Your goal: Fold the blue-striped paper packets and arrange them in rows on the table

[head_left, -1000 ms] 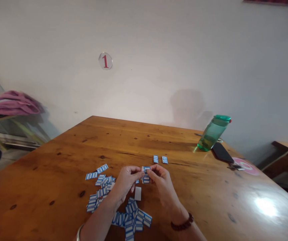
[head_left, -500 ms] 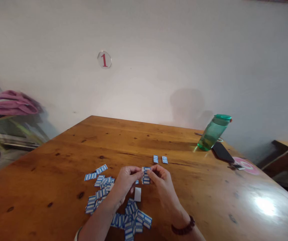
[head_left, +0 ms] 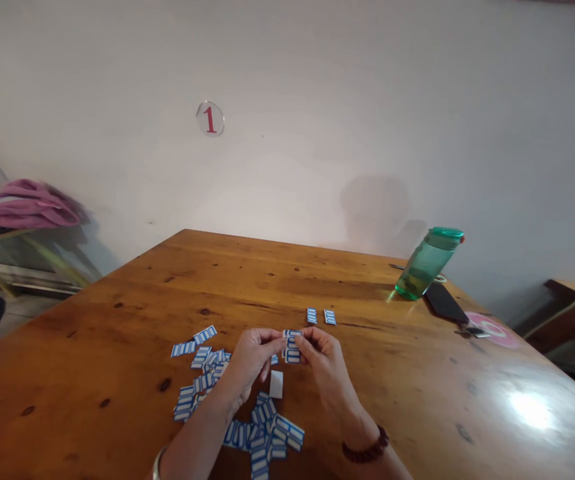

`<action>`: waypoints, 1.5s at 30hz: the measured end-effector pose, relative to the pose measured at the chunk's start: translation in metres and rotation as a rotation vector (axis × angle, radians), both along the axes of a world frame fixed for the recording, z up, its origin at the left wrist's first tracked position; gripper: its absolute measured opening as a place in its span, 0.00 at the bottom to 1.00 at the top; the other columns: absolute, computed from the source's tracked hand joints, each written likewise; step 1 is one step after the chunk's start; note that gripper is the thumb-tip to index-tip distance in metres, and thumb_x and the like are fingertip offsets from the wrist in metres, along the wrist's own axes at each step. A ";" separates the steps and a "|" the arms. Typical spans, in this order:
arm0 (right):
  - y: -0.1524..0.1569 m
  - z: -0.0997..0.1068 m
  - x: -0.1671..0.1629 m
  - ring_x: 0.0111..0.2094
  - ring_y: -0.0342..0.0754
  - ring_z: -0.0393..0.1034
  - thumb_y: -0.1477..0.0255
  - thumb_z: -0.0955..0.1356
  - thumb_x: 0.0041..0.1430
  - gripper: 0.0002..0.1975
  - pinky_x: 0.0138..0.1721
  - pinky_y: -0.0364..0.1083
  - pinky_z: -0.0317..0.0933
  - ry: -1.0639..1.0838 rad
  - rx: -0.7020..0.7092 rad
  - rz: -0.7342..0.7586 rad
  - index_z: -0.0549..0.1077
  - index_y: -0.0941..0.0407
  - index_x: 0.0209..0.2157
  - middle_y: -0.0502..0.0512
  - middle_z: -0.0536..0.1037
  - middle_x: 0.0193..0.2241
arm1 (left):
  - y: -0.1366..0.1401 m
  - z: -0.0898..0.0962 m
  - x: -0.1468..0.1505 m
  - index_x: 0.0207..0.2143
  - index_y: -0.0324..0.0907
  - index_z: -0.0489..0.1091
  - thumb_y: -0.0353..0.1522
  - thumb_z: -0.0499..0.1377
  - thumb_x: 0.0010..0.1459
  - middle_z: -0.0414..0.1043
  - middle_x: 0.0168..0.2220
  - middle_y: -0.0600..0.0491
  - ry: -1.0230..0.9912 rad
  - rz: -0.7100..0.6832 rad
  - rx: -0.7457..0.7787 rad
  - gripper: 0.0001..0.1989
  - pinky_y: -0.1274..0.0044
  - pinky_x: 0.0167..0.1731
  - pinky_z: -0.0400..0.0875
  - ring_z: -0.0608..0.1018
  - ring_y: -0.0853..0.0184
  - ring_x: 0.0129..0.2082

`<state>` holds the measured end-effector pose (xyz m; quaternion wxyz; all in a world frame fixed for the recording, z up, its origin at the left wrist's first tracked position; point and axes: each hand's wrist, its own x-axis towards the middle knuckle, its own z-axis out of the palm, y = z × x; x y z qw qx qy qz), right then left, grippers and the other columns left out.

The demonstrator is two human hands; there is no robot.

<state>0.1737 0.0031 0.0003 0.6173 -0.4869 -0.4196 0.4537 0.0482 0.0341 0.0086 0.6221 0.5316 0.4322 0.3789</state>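
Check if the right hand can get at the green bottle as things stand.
Probably, with a stretch: nothing seems to stand between the right hand and the green bottle. That hand is occupied, though, pinching blue-and-white cards with the left hand.

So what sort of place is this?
Perhaps a small eatery or shared workroom: a round clear plaque with a red 1, like a table number, hangs on the pale wall above a large brown wooden table.

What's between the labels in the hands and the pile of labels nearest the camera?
In the head view, a plain white card lies on the wooden table between the held labels and that near pile.
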 end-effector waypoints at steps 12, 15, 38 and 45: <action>-0.001 0.003 0.004 0.18 0.38 0.54 0.66 0.67 0.44 0.09 0.20 0.38 0.50 -0.103 -0.002 0.044 0.69 0.59 0.22 0.44 0.64 0.16 | 0.010 0.001 -0.014 0.20 0.38 0.70 0.36 0.62 0.39 0.57 0.06 0.64 -0.159 0.157 -0.001 0.10 0.85 0.06 0.40 0.53 0.81 0.04; -0.006 0.003 0.010 0.18 0.39 0.57 0.69 0.65 0.46 0.08 0.21 0.39 0.52 -0.305 -0.090 0.373 0.71 0.60 0.23 0.46 0.67 0.16 | 0.015 0.008 -0.028 0.20 0.38 0.69 0.34 0.65 0.35 0.57 0.07 0.64 -0.337 0.326 -0.011 0.10 0.86 0.06 0.40 0.53 0.82 0.04; 0.002 0.002 -0.069 0.40 0.52 0.62 0.76 0.61 0.55 0.09 0.36 0.48 0.60 -1.616 0.240 0.401 0.71 0.58 0.36 0.59 0.72 0.35 | 0.024 0.026 -0.068 0.24 0.37 0.64 0.24 0.46 0.58 0.67 0.17 0.60 -1.038 0.415 -0.199 0.13 0.88 0.07 0.51 0.55 0.84 0.05; 0.005 0.003 -0.083 0.37 0.53 0.65 0.78 0.61 0.55 0.09 0.33 0.49 0.61 -1.694 0.251 0.454 0.73 0.61 0.32 0.63 0.72 0.33 | 0.024 0.026 -0.068 0.23 0.37 0.65 0.24 0.44 0.60 0.67 0.16 0.59 -1.054 0.412 -0.236 0.15 0.88 0.06 0.51 0.56 0.83 0.04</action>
